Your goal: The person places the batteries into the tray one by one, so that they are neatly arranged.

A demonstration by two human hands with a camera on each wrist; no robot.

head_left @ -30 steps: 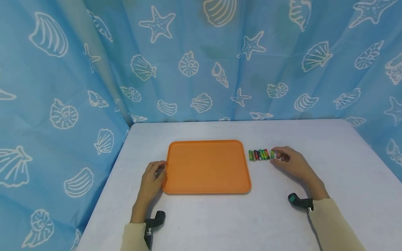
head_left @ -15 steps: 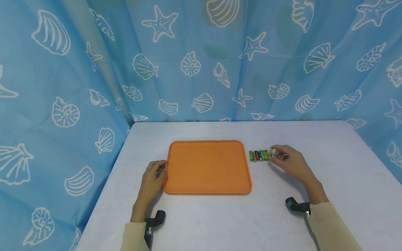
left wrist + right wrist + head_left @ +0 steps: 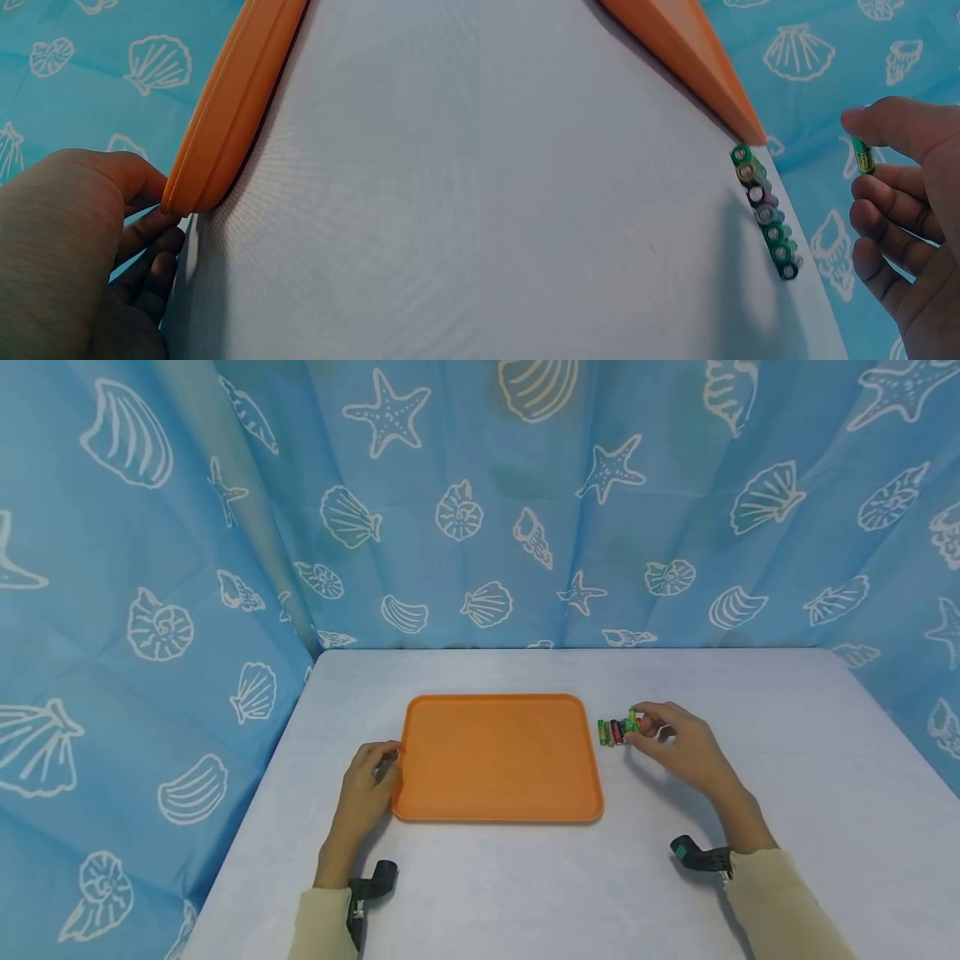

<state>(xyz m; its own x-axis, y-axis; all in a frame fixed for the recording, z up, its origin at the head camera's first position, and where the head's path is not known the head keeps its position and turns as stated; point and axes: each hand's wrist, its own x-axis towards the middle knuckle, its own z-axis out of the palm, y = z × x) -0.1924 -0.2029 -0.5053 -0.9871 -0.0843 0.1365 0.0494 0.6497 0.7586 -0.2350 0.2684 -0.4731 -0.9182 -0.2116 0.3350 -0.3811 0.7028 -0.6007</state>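
In the head view, my right hand (image 3: 686, 750) pinches a green battery (image 3: 864, 156) by its two ends, between thumb and index finger. It is held above the table, over the right end of a row of batteries (image 3: 609, 732). The right wrist view shows these lying side by side, with green, gold and dark ends; my hand hides some of them in the head view. My left hand (image 3: 363, 787) holds the left edge of an orange tray (image 3: 495, 760), its thumb and index finger at the rim, as the left wrist view shows.
A white-covered table (image 3: 510, 885) bears everything. The row of batteries lies just right of the tray. Behind and to the left hangs a blue curtain (image 3: 420, 552) with shells and starfish. Each wrist wears a black camera mount (image 3: 372, 883).
My right hand has lifted the green battery from the right of the row and carried it leftward, over the other batteries. My left hand stays at the tray's edge.
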